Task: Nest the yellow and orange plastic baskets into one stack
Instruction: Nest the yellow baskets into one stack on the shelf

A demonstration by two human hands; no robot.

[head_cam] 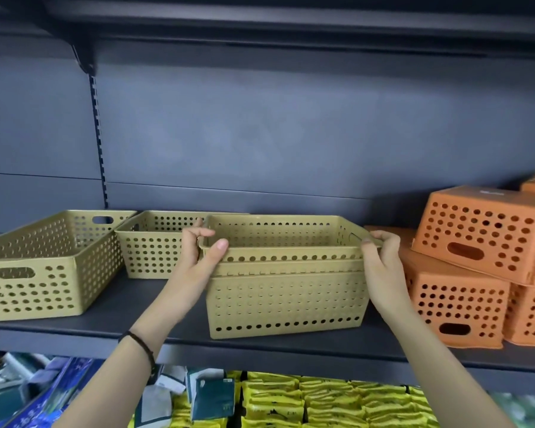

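On the dark shelf (155, 330), centre stage, a yellow basket (278, 239) sits nested inside another yellow basket (286, 304), its rim riding just above the lower one's rim, with the left hand (203, 253) clamped on its left rim and the right hand (380, 257) gripping its right rim. Left of the stack stand two more loose yellow baskets (44, 267), side by side. Over on the right, upside-down orange baskets (479, 233) are piled together, one tilted on top.
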